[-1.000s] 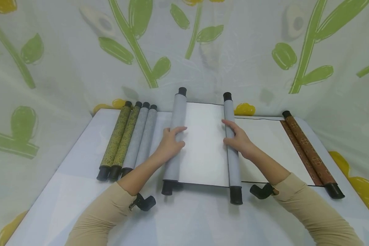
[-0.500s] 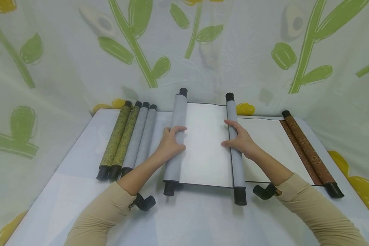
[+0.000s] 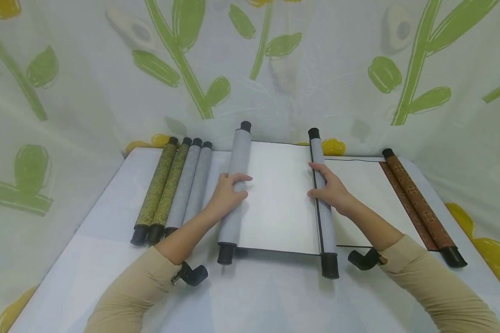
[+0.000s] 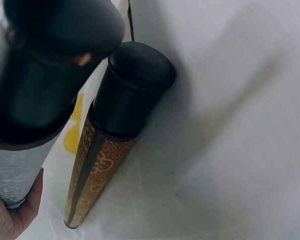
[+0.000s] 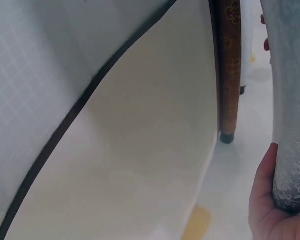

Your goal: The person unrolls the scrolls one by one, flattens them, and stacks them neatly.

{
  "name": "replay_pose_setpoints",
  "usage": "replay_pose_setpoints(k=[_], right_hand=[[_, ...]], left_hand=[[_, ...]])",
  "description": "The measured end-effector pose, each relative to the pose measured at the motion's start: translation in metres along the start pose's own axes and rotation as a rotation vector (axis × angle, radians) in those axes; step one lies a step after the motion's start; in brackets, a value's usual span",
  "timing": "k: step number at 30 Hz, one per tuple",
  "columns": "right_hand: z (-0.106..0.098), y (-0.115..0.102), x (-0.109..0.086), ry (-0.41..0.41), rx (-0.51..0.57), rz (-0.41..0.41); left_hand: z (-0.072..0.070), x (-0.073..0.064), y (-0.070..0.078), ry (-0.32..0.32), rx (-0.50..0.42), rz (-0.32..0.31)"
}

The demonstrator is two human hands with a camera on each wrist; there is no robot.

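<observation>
A grey scroll is partly unrolled at the middle of the table, its white sheet (image 3: 279,199) spread between two black-capped rolls. My left hand (image 3: 228,192) grips the thicker left roll (image 3: 230,224); in the left wrist view that roll's black end cap (image 4: 35,75) looms close. The thinner right roll (image 3: 327,226) is held in my right hand (image 3: 334,189), thumb and fingers around it. Under and right of the grey scroll lies a brown patterned scroll, opened, with its right roll (image 3: 421,208) showing. Its other roll (image 4: 102,160) appears below the grey one in the left wrist view.
Two yellow-green scrolls (image 3: 157,185) and two grey rolled scrolls (image 3: 185,185) lie side by side at the table's left. The brown scroll's pale sheet (image 3: 354,199) covers the right part. A flower-printed curtain (image 3: 329,69) hangs right behind the table.
My right hand has moved right with the thinner roll, and a wider stretch of white sheet shows. The left roll has shifted slightly left with my left hand.
</observation>
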State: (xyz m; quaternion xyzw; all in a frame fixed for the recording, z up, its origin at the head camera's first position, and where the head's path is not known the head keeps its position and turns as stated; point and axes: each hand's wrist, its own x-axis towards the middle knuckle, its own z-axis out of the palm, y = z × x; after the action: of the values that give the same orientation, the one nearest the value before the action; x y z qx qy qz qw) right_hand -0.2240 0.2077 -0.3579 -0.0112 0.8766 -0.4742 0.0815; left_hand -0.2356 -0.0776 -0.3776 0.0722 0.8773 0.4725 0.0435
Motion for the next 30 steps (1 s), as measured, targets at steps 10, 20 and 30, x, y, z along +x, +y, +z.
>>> replay_pose_setpoints(k=[10,20,30], right_hand=[[-0.010,0.008,-0.004,-0.007,0.014,-0.029],[-0.012,0.007,-0.005,0.015,-0.013,-0.018],[-0.022,0.006,-0.012,-0.013,-0.041,-0.060]], left_hand=[[0.000,0.000,-0.005,-0.009,0.004,-0.002],[-0.001,0.002,0.001,0.001,0.079,0.012],[-0.012,-0.003,0.005,-0.031,0.102,-0.020]])
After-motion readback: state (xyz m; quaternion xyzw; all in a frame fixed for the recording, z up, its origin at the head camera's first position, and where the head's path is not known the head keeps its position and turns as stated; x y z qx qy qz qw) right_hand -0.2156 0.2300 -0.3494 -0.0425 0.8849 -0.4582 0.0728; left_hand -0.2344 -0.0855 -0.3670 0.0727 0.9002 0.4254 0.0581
